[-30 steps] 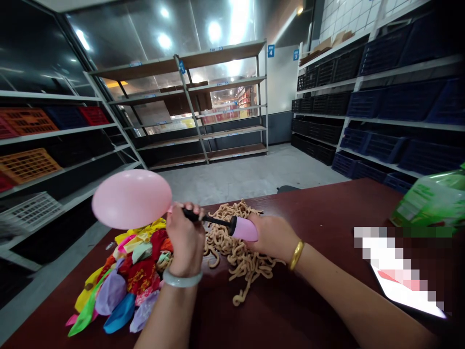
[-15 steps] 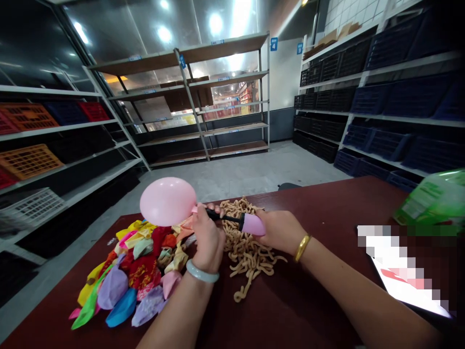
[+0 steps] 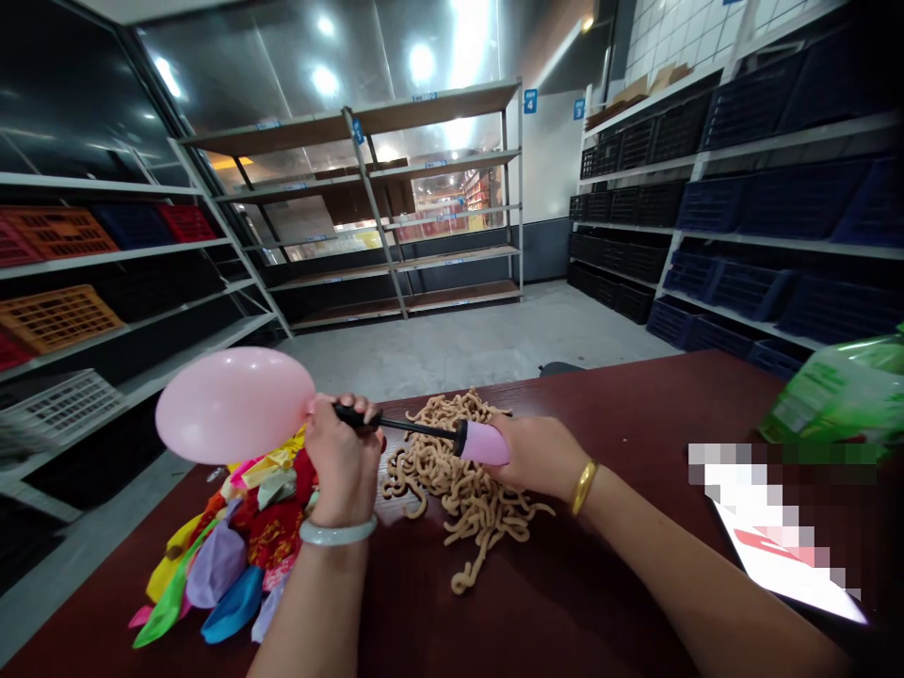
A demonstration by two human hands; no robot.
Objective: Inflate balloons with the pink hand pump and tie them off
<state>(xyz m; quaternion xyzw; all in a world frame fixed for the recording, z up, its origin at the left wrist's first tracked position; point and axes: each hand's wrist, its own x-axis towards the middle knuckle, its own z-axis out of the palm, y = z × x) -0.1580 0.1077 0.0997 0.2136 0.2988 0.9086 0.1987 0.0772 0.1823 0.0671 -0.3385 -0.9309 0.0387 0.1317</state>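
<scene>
A pink balloon (image 3: 236,405), partly inflated, sits on the nozzle end of a hand balloon pump (image 3: 481,443) with a pink body and a black rod. My left hand (image 3: 344,452), with a pale bangle at the wrist, is closed around the pump's black end at the balloon's neck. My right hand (image 3: 540,452) grips the pink body. The black rod shows drawn out between the hands. Below it lies a heap of tan, twisted strands (image 3: 459,471). Beside my left forearm are several uninflated balloons (image 3: 218,565) in many colours.
A green plastic package (image 3: 840,391) and a device with a lit, partly blurred screen (image 3: 791,560) lie at the table's right. Beyond the dark red table (image 3: 636,395) stand metal shelves (image 3: 459,259) and racks of dark crates (image 3: 720,282).
The balloon has grown larger. My left hand has moved left with the balloon, drawing out more of the pump's rod, while my right hand stays nearly in place.
</scene>
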